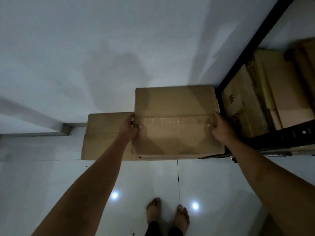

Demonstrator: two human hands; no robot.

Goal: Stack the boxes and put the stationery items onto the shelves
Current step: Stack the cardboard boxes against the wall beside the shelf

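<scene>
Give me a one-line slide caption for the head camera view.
Both hands, left hand and right hand, grip a taped cardboard box above a lower box.

The floor was glossy white tile, pretty reflective. A low cardboard box sat right on it against the wall, and a black metal shelf unit stood just to its right, with more cardboard boxes packed on its shelf.

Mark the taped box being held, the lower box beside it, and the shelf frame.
taped cardboard box [175,106], head view, bare top panel above the tape.
lower cardboard box [102,138], head view, its exposed top.
black shelf frame [219,97], head view, front upright post.
</scene>
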